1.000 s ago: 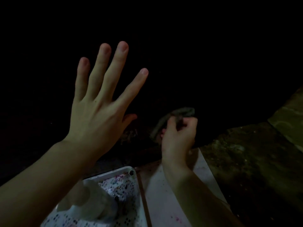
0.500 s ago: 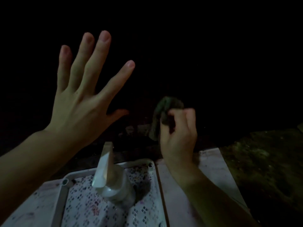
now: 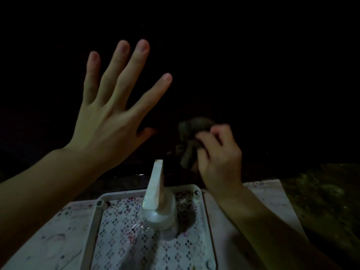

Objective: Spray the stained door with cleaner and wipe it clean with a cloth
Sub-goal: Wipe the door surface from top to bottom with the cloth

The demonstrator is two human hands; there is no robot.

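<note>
Gripping bunched dark cloth (image 3: 191,136) in curled fingers, right hand (image 3: 219,156) raised before very dark door (image 3: 243,75); contact unclear. Left hand (image 3: 109,117) raised, fingers straight and spread, holding nothing. White spray bottle (image 3: 158,203) upright in patterned tray (image 3: 93,223) below, between forearms.

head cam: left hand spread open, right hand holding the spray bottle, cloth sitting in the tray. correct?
Not quite. In the head view the right hand grips the cloth, and the spray bottle stands untouched in the tray. The left hand is spread open, as stated.
</note>
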